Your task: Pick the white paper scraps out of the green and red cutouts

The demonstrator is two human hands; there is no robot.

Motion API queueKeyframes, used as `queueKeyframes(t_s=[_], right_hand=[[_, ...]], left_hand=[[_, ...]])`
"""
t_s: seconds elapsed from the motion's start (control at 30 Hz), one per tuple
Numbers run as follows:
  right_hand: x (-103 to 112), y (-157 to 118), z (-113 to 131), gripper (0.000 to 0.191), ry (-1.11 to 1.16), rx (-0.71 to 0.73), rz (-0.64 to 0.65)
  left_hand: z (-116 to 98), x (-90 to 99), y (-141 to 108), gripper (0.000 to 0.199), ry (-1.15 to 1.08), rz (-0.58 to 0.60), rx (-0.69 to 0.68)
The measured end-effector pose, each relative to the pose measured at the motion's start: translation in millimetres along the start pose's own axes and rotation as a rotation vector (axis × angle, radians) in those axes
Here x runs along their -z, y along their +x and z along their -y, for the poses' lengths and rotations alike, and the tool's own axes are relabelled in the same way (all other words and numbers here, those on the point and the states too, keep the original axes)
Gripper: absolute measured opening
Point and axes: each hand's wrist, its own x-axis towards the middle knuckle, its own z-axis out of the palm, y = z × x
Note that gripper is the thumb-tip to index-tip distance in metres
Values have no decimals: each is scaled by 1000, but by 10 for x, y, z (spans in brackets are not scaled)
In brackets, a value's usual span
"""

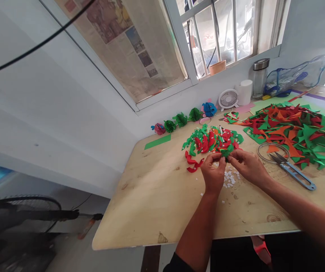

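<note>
Just in front of the pile of red and green cut pieces point(211, 140), both hands meet over the bench point(156, 196), the left hand point(213, 174) and right hand point(247, 165) pinching a small green paper piece point(226, 152) between closed fingers, likely to steady it. Both forearms reach forward, wrists bent inward; thread snips point(292, 170) lie right of the pile, within easy reach.

Two bare forearms, left grip point(213, 174) and right grip point(248, 166) without gloves or rings, dark sleeve edge at left elbow
</note>
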Motion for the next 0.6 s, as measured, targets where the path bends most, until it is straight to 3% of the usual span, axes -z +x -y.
queueKeyframes(t_s=[0.43, 0.6], right_hand=[[-10, -43, -6, 22, -284, 27, -73], [3, -35, 21, 18, -257, 19, -81]], left_hand=[[-23, -7, -41, 12, 224, 13, -223], [-27, -18, -47, 11, 224, 6, -186]])
